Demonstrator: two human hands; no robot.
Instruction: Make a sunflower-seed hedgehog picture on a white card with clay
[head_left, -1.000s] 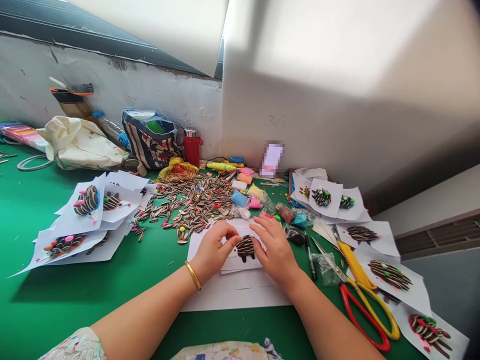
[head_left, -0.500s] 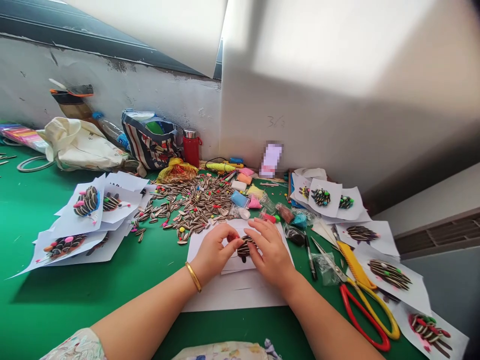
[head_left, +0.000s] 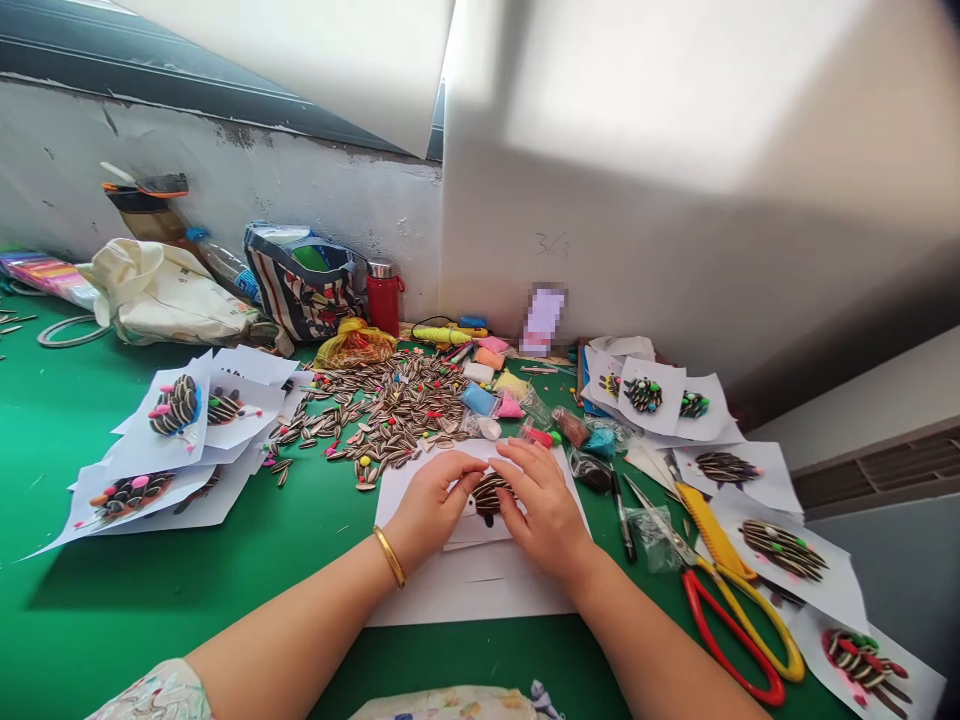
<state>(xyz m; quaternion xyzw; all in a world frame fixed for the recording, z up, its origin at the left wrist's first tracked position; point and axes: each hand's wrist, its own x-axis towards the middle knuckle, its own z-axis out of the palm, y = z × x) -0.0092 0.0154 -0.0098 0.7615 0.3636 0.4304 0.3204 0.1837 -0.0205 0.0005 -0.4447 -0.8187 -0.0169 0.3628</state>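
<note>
A small animal figure covered in striped sunflower seeds lies on white paper between my hands. A white eye and a dark foot show on it; its far part is hidden by fingers. My right hand curves round its right side, thumb and fingertips touching it. Above its left end is my left hand, wearing a gold bangle, with thumb and forefinger brought close together. Whatever lies between those fingertips is too small to tell. Loose sunflower seeds with coloured beads are heaped just beyond.
Finished-looking seed figures on paper stack at left, with others at right. Red-and-yellow scissors, a yellow cutter and a black pen lie right. Coloured clay packets, bags and a red flask stand behind.
My left fingertips have shifted slightly up and away from the figure's left end, so its white eye shows more. My right hand stays in place.
</note>
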